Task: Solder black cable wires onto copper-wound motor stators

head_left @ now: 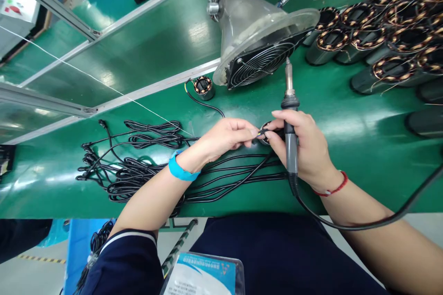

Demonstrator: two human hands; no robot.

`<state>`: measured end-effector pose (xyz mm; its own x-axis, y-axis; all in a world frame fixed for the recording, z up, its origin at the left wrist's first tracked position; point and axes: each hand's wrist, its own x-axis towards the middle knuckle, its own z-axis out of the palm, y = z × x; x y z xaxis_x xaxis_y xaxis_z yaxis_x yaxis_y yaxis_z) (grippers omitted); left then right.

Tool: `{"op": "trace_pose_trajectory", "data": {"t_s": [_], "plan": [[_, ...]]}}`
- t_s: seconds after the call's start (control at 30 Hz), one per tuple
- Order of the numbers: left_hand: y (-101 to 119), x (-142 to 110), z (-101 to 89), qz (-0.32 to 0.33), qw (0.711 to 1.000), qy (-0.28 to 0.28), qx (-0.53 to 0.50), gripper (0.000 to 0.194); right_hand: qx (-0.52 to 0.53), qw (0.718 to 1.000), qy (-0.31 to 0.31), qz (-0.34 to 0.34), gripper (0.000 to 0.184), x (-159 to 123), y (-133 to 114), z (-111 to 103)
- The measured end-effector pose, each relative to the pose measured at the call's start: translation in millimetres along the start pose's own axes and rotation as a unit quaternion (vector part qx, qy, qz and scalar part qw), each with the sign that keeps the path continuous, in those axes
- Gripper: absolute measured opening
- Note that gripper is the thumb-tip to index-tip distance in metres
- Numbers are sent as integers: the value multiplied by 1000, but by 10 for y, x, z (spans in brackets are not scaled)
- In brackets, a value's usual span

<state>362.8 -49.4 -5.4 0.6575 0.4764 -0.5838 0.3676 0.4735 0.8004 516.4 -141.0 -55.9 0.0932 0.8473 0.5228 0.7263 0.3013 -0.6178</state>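
My left hand (226, 138), with a blue band on its wrist, pinches the end of a black cable (221, 179) against a small wound stator (266, 130) that lies on the green bench. My right hand (304, 147) is closed round a soldering iron (290, 115). The iron's handle runs through my palm and its metal tip points away from me toward the fan. The fingertips of my right hand also touch the small stator, which both hands mostly hide. The iron's cord (380, 221) trails off to the right.
A fume extractor with a wire fan grille (261, 62) stands just beyond my hands. Several wound stators (377, 37) are stacked at the back right. Another stator with a cable (203, 86) lies left of the fan. A bundle of black cables (138, 161) sprawls to the left.
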Motion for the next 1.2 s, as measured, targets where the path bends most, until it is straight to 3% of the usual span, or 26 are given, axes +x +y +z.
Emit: {"op": "trace_pose_trajectory", "data": {"t_s": [0.1, 0.2, 0.33, 0.43, 0.57, 0.63, 0.7, 0.8, 0.97, 1.2], "plan": [[-21, 32, 60, 14, 998, -29, 48, 17, 2, 999, 6, 38, 29, -3, -18, 22], [-27, 59, 52, 89, 989, 21, 118, 16, 14, 998, 17, 63, 32, 9, -25, 36], [11, 68, -196, 171, 948, 139, 228, 18, 34, 997, 43, 61, 40, -11, 24, -1], [57, 52, -488, 173, 915, 254, 262, 19, 53, 994, 56, 84, 42, -40, 91, -65], [141, 20, -755, 169, 842, 413, 303, 17, 68, 990, 64, 103, 42, -42, 114, -145], [197, 19, -779, 131, 820, 418, 368, 30, 69, 990, 56, 110, 41, -40, 89, -172], [258, 37, -748, 58, 811, 377, 443, 42, 68, 991, 49, 101, 40, -43, 54, -196], [349, 97, -696, -15, 804, 347, 483, 42, 64, 994, 41, 76, 38, -49, 6, -239], [551, 264, -868, 2, 793, 360, 492, 24, 57, 997, 37, 45, 34, -23, -23, -316], [1075, 900, -1321, 53, 761, 410, 500, 33, 32, 999, 16, 24, 33, -24, 112, -174]]}}
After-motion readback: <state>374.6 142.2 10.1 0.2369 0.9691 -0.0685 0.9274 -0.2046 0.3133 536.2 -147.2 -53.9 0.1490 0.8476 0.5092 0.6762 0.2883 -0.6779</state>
